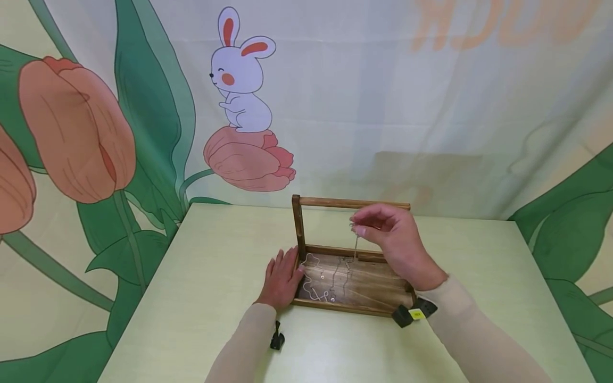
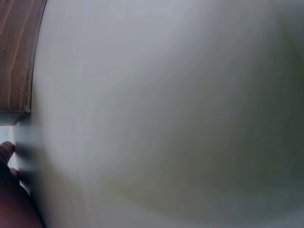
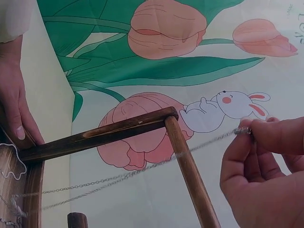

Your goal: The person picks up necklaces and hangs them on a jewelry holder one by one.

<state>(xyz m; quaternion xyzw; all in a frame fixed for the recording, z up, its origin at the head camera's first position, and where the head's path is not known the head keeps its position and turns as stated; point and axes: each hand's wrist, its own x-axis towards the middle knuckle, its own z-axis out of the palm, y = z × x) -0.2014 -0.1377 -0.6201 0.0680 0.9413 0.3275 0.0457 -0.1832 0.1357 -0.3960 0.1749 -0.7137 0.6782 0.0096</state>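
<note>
My right hand (image 1: 402, 244) pinches the end of a thin silver chain necklace (image 3: 137, 168) between thumb and fingertips. Its two strands run down from the pinch into a brown wooden tray (image 1: 345, 307) with an upright handle frame. Inside the tray, a pale chain (image 1: 308, 290) lies in loose curves at the left end, and a darker chain (image 1: 336, 276) lies further in. My left hand (image 1: 280, 279) rests at the tray's left end, fingers extended along the outside. The left wrist view holds mostly blurred tabletop, with a corner of the wood (image 2: 16, 52) and a few fingertips (image 2: 6, 151).
The handle's crossbar (image 1: 354, 202) spans the tray's back side, close to my right hand. A pale table (image 1: 206, 255) lies beneath. Behind it hangs a printed cloth (image 1: 335, 106) with tulips and a rabbit. A small black device (image 1: 409, 314) is on my right wrist.
</note>
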